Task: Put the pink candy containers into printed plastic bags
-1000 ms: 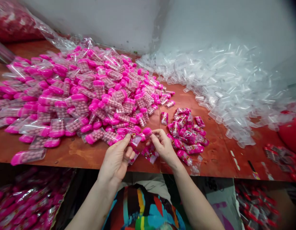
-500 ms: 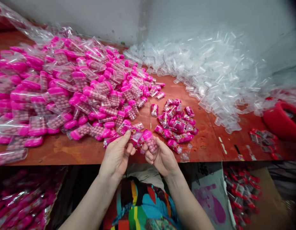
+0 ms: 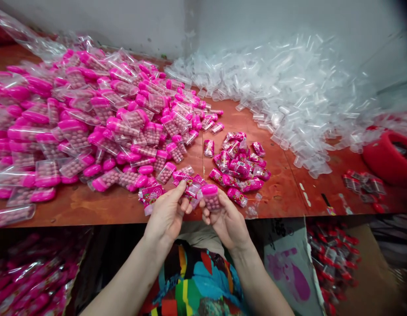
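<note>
Right hand (image 3: pixel 227 219) pinching the pink-capped bottle (image 3: pixel 211 198) at its fingertips, left hand (image 3: pixel 168 213) gripping the printed wrapper (image 3: pixel 192 188) just beside! Bottle looks light, stiff, slick, best held by its sides; wrapper seems soft, easily creased.

A heap of bottles (image 3: pixel 107 127) fills the left of the table (image 3: pixel 275 197); cups (image 3: pixel 279 96) lie heaped back right, before the wall (image 3: pixel 256 22). Nearer the front edge sits a pile of packets (image 3: pixel 240 169). Before it, a wrapper (image 3: pixel 192 189) is in the left hand (image 3: pixel 167 210); just right, a bottle (image 3: pixel 211 198) is in the right hand (image 3: pixel 228 217). At far right, a container (image 3: pixel 379 158) stands behind small jars (image 3: pixel 364 186).
</note>
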### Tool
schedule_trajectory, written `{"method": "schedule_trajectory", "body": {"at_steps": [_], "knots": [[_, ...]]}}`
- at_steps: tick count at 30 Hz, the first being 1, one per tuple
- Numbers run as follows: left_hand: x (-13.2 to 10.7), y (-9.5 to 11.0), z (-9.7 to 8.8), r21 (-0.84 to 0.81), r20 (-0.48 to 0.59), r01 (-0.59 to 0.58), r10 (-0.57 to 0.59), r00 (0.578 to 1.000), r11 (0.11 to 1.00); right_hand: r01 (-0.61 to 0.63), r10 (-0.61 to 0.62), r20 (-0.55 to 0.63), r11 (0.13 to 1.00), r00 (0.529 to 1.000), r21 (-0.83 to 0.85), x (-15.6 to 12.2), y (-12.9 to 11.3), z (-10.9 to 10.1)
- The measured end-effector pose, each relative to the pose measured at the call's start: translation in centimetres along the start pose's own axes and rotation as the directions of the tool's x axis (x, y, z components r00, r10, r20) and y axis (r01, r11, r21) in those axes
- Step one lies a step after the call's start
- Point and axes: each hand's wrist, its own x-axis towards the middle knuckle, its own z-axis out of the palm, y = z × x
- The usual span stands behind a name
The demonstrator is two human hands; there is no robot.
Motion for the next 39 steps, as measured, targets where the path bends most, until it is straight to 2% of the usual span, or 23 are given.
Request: {"method": "schedule_trajectory", "body": {"at_steps": [3, 5, 8, 11, 13, 15, 21, 24, 27, 32, 33, 34, 37, 39], "knots": [[0.1, -0.3, 0.2, -0.017, -0.007, 0.007, -0.007, 1.000, 1.000, 0.125, -0.138, -0.066, 0.977, 0.988, -0.172, -0.2, 0.7, -0.4], [0.0, -0.4, 0.3, -0.034, -0.023, 0.015, -0.016, 1.000, 0.999, 0.204, -0.263, -0.108, 0.901, 0.959, -0.382, -0.1, 1.4, -0.6], [0.0, -0.6, 0.3, -0.050, -0.028, 0.027, -0.028, 0.999, 0.998, 0.307, -0.472, -0.069, 0.671, 0.879, -0.675, 0.1, 2.1, -0.9], [0.0, -0.8, 0.0, -0.052, -0.009, 0.031, -0.032, 0.999, 0.998, 0.366, -0.594, 0.042, 0.438, 0.804, -0.821, 0.1, 2.4, -0.9], [0.1, -0.9, -0.2, -0.039, 0.003, 0.032, -0.032, 0.999, 0.999, 0.375, -0.621, 0.090, 0.346, 0.778, -0.860, 0.0, 2.5, -0.8], [0.0, -1.1, -0.4, -0.006, 0.033, 0.028, -0.027, 0.999, 1.000, 0.378, -0.632, 0.112, 0.304, 0.767, -0.874, -0.2, 2.6, -0.6], [-0.5, -1.2, -0.3, 0.146, 0.138, 0.030, -0.051, 0.989, 0.989, 0.342, -0.619, 0.058, 0.351, 0.783, -0.872, -0.5, 3.4, -0.4], [-0.6, -1.1, -0.4, 0.193, 0.151, 0.037, -0.067, 0.986, 0.981, 0.351, -0.610, 0.090, 0.323, 0.788, -0.879, -0.6, 3.8, -0.5], [-0.4, -1.2, -0.6, 0.183, 0.154, 0.059, -0.088, 0.984, 0.981, 0.355, -0.597, 0.149, 0.243, 0.788, -0.903, -0.6, 4.1, -0.7], [0.0, -1.5, -1.0, 0.136, 0.168, 0.132, -0.154, 0.974, 0.982, 0.397, -0.589, 0.295, 0.048, 0.752, -0.917, -0.4, 4.2, -1.2], [0.0, -1.5, -1.1, 0.138, 0.169, 0.138, -0.161, 0.972, 0.981, 0.408, -0.571, 0.306, 0.057, 0.762, -0.911, -0.3, 4.2, -1.2], [0.0, -1.6, -1.1, 0.149, 0.172, 0.139, -0.164, 0.971, 0.979, 0.410, -0.550, 0.290, 0.107, 0.783, -0.906, -0.3, 4.1, -1.2], [-0.1, -1.6, -1.1, 0.214, 0.195, 0.124, -0.166, 0.967, 0.969, 0.352, -0.472, 0.140, 0.396, 0.870, -0.848, -0.3, 3.9, -0.7], [-0.3, -1.6, -1.0, 0.244, 0.202, 0.106, -0.157, 0.967, 0.964, 0.318, -0.430, 0.062, 0.556, 0.901, -0.768, -0.4, 3.6, -0.5]]}}
